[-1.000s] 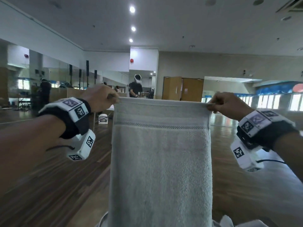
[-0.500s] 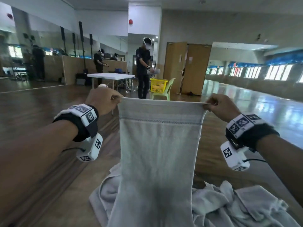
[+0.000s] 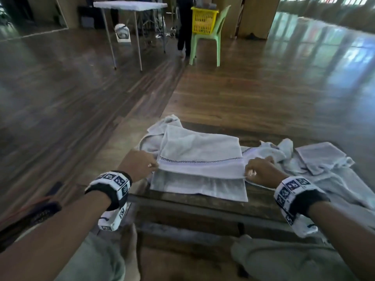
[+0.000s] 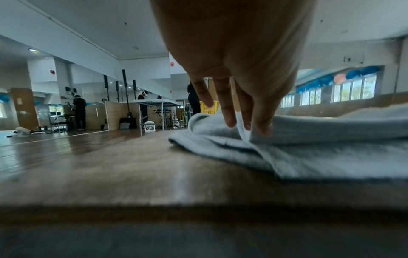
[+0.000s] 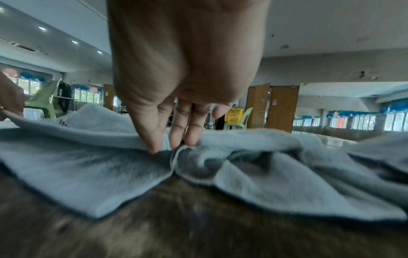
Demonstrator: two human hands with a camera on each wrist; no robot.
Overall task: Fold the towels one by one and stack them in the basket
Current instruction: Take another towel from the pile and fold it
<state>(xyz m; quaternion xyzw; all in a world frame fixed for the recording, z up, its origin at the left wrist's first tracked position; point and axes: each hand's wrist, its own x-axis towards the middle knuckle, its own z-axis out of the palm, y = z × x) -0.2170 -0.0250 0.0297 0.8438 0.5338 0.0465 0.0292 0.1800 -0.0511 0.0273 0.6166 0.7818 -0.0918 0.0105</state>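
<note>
A pale grey towel [image 3: 199,157] lies folded over on a low wooden table [image 3: 194,201], its stitched hem edge turned toward me. My left hand [image 3: 151,164] pinches the hem's left corner [image 4: 247,134]. At the hem's right corner [image 5: 163,148], my right hand [image 3: 250,173] pinches the cloth the same way. The lower layer of the towel [image 3: 198,185] sticks out under the folded edge. No basket near me is in view.
More crumpled towels [image 3: 269,151] and a small folded cloth [image 3: 320,155] lie to the right on the table. Farther off stand a white folding table [image 3: 129,6], a green chair [image 3: 205,37] bearing a yellow basket [image 3: 204,20], and a person [image 3: 183,23]. Wooden floor surrounds the table.
The towel hung upright from both hands; now both hands have come down and toward me, laying it folded on the table with its hem still pinched. The view has tilted downward.
</note>
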